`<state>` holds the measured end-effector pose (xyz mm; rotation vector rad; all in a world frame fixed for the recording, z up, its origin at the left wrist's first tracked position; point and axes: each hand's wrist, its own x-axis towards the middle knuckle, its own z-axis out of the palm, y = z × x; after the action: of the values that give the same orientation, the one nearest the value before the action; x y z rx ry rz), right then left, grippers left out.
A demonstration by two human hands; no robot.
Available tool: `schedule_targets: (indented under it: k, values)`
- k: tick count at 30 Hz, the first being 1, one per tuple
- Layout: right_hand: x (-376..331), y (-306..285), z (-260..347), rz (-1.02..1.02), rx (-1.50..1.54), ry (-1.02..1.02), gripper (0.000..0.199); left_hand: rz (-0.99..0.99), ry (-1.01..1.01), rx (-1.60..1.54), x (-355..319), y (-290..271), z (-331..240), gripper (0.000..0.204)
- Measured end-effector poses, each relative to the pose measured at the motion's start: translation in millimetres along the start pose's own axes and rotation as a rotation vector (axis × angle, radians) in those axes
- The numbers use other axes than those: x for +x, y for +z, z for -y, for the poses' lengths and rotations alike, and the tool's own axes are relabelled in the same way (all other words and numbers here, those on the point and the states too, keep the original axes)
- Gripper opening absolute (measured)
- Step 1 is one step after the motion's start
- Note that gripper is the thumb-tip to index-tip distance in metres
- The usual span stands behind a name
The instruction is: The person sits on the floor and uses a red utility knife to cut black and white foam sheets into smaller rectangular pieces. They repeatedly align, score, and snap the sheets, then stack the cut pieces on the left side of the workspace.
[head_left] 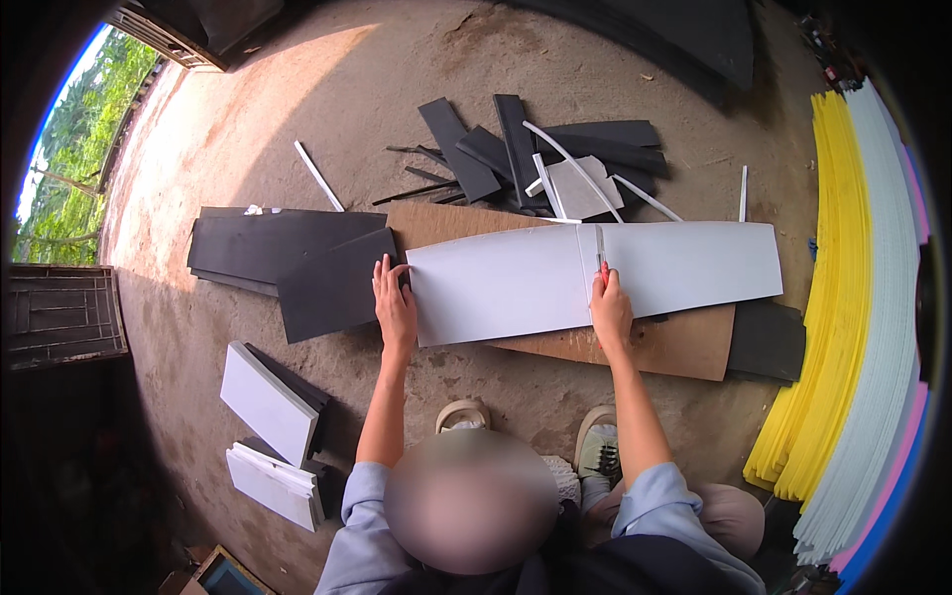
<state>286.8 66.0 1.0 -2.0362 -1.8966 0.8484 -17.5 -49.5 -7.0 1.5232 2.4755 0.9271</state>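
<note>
A long white foam sheet lies across a brown wooden board in front of me. A straight line crosses the sheet right of its middle, dividing off a right-hand part. My right hand is closed around a red-handled utility knife, its blade end pointing away from me along that line. Whether the blade goes through the sheet cannot be seen. My left hand lies with fingers stretched at the sheet's left end, next to a black foam sheet.
Black strips and white offcuts lie heaped beyond the board. Stacked white blocks sit at my left. Tall piles of yellow sheets and pale blue sheets line the right side. More black sheets rest at far left.
</note>
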Motion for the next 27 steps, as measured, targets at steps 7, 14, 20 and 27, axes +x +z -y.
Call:
schedule_targets:
  k: [7, 14, 20, 27]
  values:
    - [8.8, 7.1, -11.8, -0.028, -0.048, -0.039, 0.028, 0.021, 0.238, 0.067, 31.3, 49.6, -83.2, 0.040]
    - [5.9, 5.5, -14.8, -0.092, -0.044, -0.104, 0.026, 0.347, 0.450, 0.016, 40.0, 110.1, -171.2, 0.086]
    - [-12.0, -38.1, 2.6, -0.171, -0.029, -0.243, 0.023, 0.446, 0.315, -0.126, 51.5, 99.4, -167.9, 0.042]
    - [-41.3, -104.9, 51.2, -0.237, -0.083, -0.416, 0.019, 0.390, 0.424, -0.394, 56.2, 16.7, -212.5, 0.019]
